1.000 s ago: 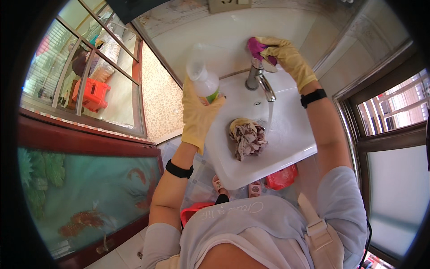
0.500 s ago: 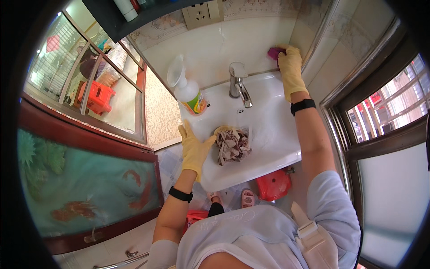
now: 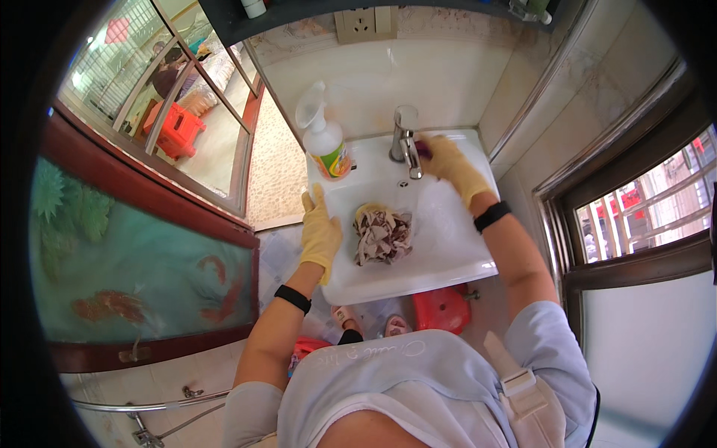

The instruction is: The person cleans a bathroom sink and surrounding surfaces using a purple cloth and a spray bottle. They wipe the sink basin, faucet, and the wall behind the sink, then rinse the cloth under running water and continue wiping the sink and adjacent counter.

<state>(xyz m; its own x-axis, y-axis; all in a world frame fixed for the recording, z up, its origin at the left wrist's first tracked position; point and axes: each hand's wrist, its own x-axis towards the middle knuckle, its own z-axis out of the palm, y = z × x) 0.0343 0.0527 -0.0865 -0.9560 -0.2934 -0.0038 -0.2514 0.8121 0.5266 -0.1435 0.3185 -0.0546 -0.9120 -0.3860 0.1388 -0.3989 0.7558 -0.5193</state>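
Both my hands wear pale yellow rubber gloves. My right hand point(image 3: 454, 166) is closed on a purple cloth point(image 3: 423, 149), just right of the chrome faucet point(image 3: 405, 138); the glove hides part of the cloth. At the left rim of the white sink point(image 3: 448, 257), my left hand point(image 3: 321, 228) rests with fingers stretched and holds nothing. A crumpled brown-and-white patterned cloth point(image 3: 382, 235) lies in the basin, with a bit of yellow at its upper edge. On the sink's back left corner stands a white spray bottle point(image 3: 326, 145) with a green and orange label.
A wall socket point(image 3: 364, 25) and a dark shelf point(image 3: 299, 19) are above the sink. Below it sits a red plastic basin point(image 3: 442, 308). To the left is a door point(image 3: 149, 276) with a fish picture; at right, a barred window point(image 3: 650, 196).
My right hand has moved left with the purple cloth, from the back right corner by the wall to beside the faucet. The view has shifted slightly; my left hand stays at the left rim.
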